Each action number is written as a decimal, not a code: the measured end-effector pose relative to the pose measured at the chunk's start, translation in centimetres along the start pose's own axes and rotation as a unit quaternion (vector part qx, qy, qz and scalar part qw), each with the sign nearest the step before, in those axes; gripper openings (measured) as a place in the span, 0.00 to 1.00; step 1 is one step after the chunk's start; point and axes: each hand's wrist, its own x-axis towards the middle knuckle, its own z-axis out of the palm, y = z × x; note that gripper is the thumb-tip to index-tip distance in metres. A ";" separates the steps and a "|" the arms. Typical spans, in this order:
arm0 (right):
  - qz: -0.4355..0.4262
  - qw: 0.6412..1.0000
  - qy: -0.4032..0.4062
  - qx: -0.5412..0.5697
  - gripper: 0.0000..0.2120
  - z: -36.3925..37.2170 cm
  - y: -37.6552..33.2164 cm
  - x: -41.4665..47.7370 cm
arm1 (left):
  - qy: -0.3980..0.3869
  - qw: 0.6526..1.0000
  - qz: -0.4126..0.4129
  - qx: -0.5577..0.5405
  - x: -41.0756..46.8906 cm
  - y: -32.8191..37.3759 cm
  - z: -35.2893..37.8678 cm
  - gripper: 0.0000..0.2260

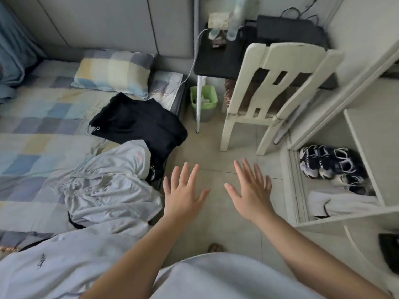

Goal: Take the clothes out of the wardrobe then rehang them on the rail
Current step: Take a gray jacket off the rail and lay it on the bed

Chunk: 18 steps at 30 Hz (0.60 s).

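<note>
Clothes lie heaped on the right edge of the bed: a black garment (138, 124) with a wire hanger hook showing at its left, a pale grey-blue garment (108, 186) crumpled in front of it, and another pale garment (54, 264) nearest me. My left hand (183, 195) and my right hand (250, 190) are stretched out over the tiled floor, palms down, fingers spread, holding nothing. The left hand hovers just right of the crumpled garment. The wardrobe (364, 130) stands open at the right. No rail is in view.
The bed (38, 126) with a checked cover and a pillow (112, 72) fills the left. A white chair (269, 87), a black side table (216, 61) and a green bin (204, 100) stand ahead. Shoes (330, 162) and white cloth (345, 203) sit in the wardrobe's bottom compartment.
</note>
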 end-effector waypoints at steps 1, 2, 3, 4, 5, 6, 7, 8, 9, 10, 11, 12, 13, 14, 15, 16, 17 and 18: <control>0.015 1.000 0.007 0.004 0.33 -0.8 1.6 0.2 | -0.004 1.000 0.018 0.002 1.1 1.8 0.2 0.34; 0.029 0.999 0.014 0.007 0.33 -1.6 3.1 0.2 | -0.009 0.999 0.037 0.004 2.2 3.5 0.4 0.34; 0.042 0.999 0.021 0.008 0.33 -2.2 4.5 0.2 | -0.015 0.998 0.055 0.006 3.2 5.1 0.6 0.34; 0.056 0.998 0.027 0.010 0.33 -2.7 5.9 0.2 | -0.023 0.997 0.073 0.008 4.1 6.6 0.8 0.33; 0.070 0.997 0.031 0.014 0.33 -3.1 7.1 0.2 | -0.033 0.995 0.091 0.009 5.0 8.0 1.1 0.33; 0.086 0.995 0.036 0.019 0.34 -3.4 8.3 0.2 | -0.043 0.993 0.109 0.011 5.9 9.3 1.4 0.33; 0.103 0.993 0.042 0.026 0.34 -3.7 9.3 0.2 | -0.054 0.991 0.126 0.014 6.7 10.6 1.7 0.33; 0.120 0.991 0.049 0.031 0.34 -4.0 10.3 0.3 | -0.063 0.988 0.141 0.019 7.5 11.7 2.0 0.33; 0.136 0.988 0.056 0.035 0.34 -4.3 11.3 0.5 | -0.072 0.985 0.156 0.026 8.4 12.8 2.3 0.33; 0.152 0.986 0.064 0.038 0.33 -4.5 12.1 0.7 | -0.080 0.982 0.170 0.032 9.4 13.8 2.6 0.33; 0.167 0.982 0.073 0.038 0.33 -4.8 12.9 1.0 | -0.088 0.978 0.184 0.035 10.4 14.8 2.9 0.33; 0.182 0.979 0.079 0.036 0.33 -5.1 13.7 1.4 | -0.096 0.975 0.199 0.037 11.6 15.8 3.1 0.33; 0.197 0.976 0.085 0.033 0.33 -5.5 14.4 1.9 | -0.104 0.971 0.214 0.037 12.9 16.9 3.4 0.33; 0.212 0.972 0.092 0.031 0.33 -5.9 15.1 2.4 | -0.112 0.966 0.230 0.037 14.2 17.9 3.7 0.33; 0.227 0.968 0.100 0.028 0.33 -6.3 15.8 3.0 | -0.118 0.961 0.247 0.038 15.7 19.0 3.9 0.32; 0.243 0.963 0.111 0.023 0.33 -6.8 16.5 3.8 | -0.125 0.955 0.265 0.041 17.3 20.1 4.1 0.32; 0.259 0.958 0.121 0.017 0.33 -7.4 17.1 4.5 | -0.130 0.949 0.284 0.044 19.0 21.3 4.3 0.32; 0.275 0.952 0.131 0.010 0.33 -8.1 17.7 5.4 | -0.135 0.942 0.304 0.046 20.7 22.5 4.4 0.33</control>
